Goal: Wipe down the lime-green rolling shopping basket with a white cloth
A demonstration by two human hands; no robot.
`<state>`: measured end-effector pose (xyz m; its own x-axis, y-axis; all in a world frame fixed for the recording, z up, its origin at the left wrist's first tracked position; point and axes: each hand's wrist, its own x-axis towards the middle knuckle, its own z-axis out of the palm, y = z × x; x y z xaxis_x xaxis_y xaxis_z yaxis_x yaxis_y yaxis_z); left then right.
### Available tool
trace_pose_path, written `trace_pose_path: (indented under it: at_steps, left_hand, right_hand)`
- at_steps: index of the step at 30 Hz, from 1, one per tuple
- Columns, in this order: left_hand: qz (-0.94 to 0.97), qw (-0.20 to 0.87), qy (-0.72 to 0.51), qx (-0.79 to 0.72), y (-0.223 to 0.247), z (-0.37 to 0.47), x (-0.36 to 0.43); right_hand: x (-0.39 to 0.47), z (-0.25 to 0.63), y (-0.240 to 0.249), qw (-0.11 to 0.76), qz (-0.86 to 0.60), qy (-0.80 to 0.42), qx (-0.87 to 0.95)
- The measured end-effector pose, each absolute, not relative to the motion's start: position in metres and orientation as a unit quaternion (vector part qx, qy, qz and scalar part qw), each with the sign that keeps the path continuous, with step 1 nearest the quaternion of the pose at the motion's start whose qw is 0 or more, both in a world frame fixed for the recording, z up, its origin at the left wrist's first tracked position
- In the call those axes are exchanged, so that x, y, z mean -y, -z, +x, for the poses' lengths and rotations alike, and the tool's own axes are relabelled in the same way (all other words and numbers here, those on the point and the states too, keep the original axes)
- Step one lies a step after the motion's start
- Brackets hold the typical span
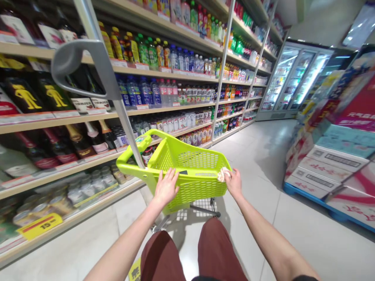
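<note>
A bright green plastic shopping cart (199, 186) with a perforated basket stands right in front of me, its push handle (124, 159) towards the left. My left hand (167, 185) lies on the near rim of the basket, fingers stretched out and nothing in them. At the basket's right end, my right hand (234, 182) grips a crumpled whitish cloth (224, 174) against the rim corner. The cloth's underside is hidden. A grey metal pole (117, 105) with a grey loop-shaped grip (80, 68) rises beside the cart's handle end.
Drink shelves (172, 105) run along the left, filled with bottles and cans. Lit glass-door fridges (293, 78) stand at the far end. Stacked cartons (325, 171) on a blue pallet (310, 201) flank the right side. A yellow price sign (41, 226) hangs low at left.
</note>
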<state>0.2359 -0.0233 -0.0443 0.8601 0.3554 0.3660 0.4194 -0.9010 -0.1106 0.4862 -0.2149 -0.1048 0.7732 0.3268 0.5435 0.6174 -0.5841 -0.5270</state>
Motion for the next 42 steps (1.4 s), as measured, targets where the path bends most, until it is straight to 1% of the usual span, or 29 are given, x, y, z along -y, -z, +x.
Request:
trace_pose_path:
  at_steps: [2,4,8,12,16,18,23,28,31,34,36,39,42]
  left_hand:
    - [-0.960,0.097,0.176,0.195,0.046,0.238,0.024]
    - [-0.962,0.098,0.177,0.184,0.046,0.238,0.025]
    - [-0.958,0.112,0.187,0.188,0.043,0.234,0.021]
    - [-0.954,0.125,0.179,0.207,0.040,0.230,0.015]
    - [-0.958,0.118,0.162,0.206,0.037,0.230,0.012]
    - [-0.958,0.118,0.164,0.204,0.036,0.228,0.009]
    - [-0.946,0.130,0.204,0.216,0.037,0.223,0.005]
    - [-0.946,0.123,0.214,0.213,0.040,0.229,0.011]
    - [-0.948,0.124,0.212,0.201,0.040,0.231,0.014]
    - [-0.947,0.129,0.214,0.203,0.038,0.227,0.014]
    - [-0.941,0.133,0.223,0.216,0.038,0.224,0.014]
    - [-0.936,0.134,0.234,0.226,0.039,0.221,0.014]
    - [-0.936,0.126,0.236,0.229,0.040,0.222,0.018]
  right_hand:
    - [0.225,0.488,0.101,0.291,-0.893,0.193,0.285]
    - [0.230,0.489,0.101,0.246,-0.903,0.177,0.305]
    - [0.231,0.484,0.111,0.240,-0.896,0.132,0.348]
    - [0.222,0.472,0.117,0.221,-0.898,0.158,0.346]
    - [0.214,0.475,0.109,0.199,-0.902,0.156,0.350]
    - [0.217,0.486,0.107,0.210,-0.900,0.153,0.350]
    - [0.227,0.510,0.116,0.278,-0.875,0.160,0.361]
    - [0.194,0.478,0.123,0.363,-0.805,0.210,0.420]
    - [0.169,0.454,0.120,0.368,-0.759,0.204,0.497]
    - [0.167,0.457,0.117,0.348,-0.753,0.197,0.522]
    - [0.181,0.474,0.119,0.342,-0.774,0.199,0.495]
    - [0.202,0.500,0.123,0.358,-0.808,0.212,0.416]
    - [0.199,0.498,0.124,0.377,-0.810,0.221,0.391]
